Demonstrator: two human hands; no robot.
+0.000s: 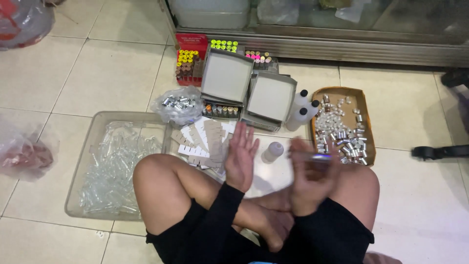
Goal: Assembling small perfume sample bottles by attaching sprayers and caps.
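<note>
I sit cross-legged on a tiled floor. My left hand (240,155) is raised flat, palm turned right, fingers spread and holding nothing. My right hand (309,177) is motion-blurred and grips a thin clear tube (312,156) with a bluish tip, held level. A small white bottle (272,152) stands on the floor between the hands. Cardboard divider strips (202,139) lie just beyond my left hand.
A clear plastic tray (78,171) of small glass vials lies left of my knee. A brown tray (365,122) holds silver caps. Two open grey boxes (227,76), racks of coloured-cap vials (188,61), a bag of caps (178,103) and white bottles (300,110) lie ahead.
</note>
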